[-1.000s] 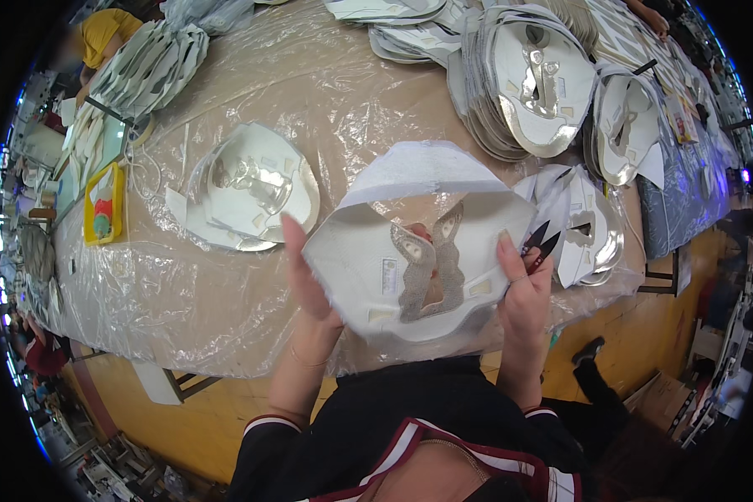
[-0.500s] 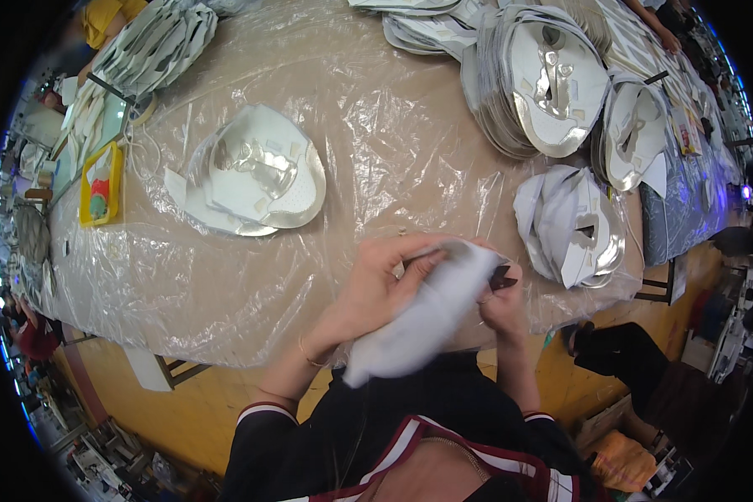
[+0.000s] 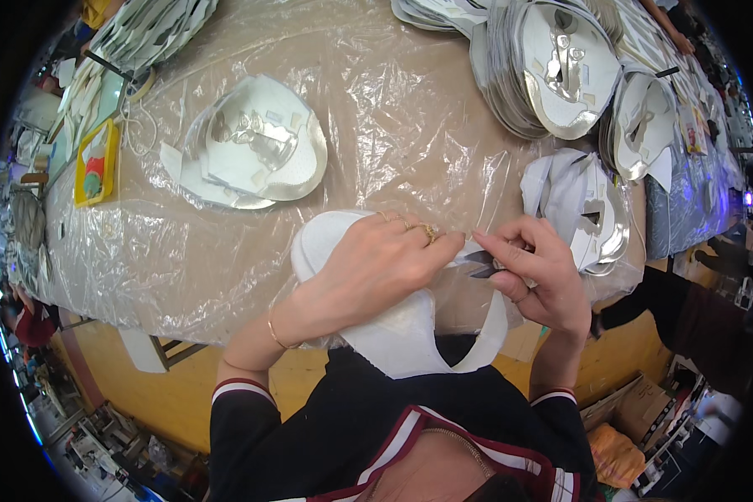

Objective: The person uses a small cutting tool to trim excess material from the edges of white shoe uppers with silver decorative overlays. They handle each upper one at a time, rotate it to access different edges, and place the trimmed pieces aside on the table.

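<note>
A white shoe upper (image 3: 393, 339) lies spread at the table's front edge, one rounded end showing beyond my left hand and a curved strip hanging on the right. My left hand (image 3: 376, 263) is closed on it from above, with thumb and fingertips pinched at its right edge. My right hand (image 3: 548, 276) is closed around small dark-bladed thread snips (image 3: 482, 264), whose tips point left at that edge. Its thumb and forefinger come close to my left fingertips. Whether a thread runs between them is too small to tell.
Plastic sheeting covers the table (image 3: 376, 109). Back left lie a few white and silver uppers (image 3: 268, 142) and a yellow tray (image 3: 96, 163). Tall stacks of uppers (image 3: 560, 71) stand at the far right, with a smaller pile (image 3: 581, 209) near my right hand.
The upper was blurred and held up between both hands; now it is lower and spread out flatter. My left hand has turned over on top of it. My right hand has moved right with the snips.
</note>
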Demonstrator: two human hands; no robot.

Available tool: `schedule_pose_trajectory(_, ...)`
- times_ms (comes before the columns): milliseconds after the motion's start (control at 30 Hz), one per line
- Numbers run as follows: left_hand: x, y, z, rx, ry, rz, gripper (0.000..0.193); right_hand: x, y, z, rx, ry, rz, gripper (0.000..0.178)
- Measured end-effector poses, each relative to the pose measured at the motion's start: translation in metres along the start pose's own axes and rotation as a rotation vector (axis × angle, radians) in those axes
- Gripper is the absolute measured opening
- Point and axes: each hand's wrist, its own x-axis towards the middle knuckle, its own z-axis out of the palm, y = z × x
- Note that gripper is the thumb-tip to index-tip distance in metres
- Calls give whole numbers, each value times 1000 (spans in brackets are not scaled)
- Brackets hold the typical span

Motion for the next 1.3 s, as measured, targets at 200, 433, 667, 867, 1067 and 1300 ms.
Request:
schedule_pose_trajectory(200, 0, -2, -1, -12, -23, 9, 30, 11, -9, -4, -125, -12, -94, 43)
schedule_pose_trajectory(433, 1, 0, -1, -2, 8, 33, 28, 10, -4, 1, -88, 34, -83, 36)
schedule_pose_trajectory(667, -1, -1, 0, -31, 3, 10, 32, 8, 4, 6, -91, 88, -102, 30)
schedule_pose_trajectory(867, -1, -9, 8, -655, 228, -386, 19, -3, 29, 36, 740, 320, 220, 57)
schedule_pose_trajectory(1067, -3, -9, 39, -1245, 343, -903, 42, -12, 0, 82, 1068, 308, 477, 52)
schedule_pose_trajectory(1300, -14, -6, 67, -1188, 169, -621, 34, -82, 18, 30, 511, 654, 567, 26)
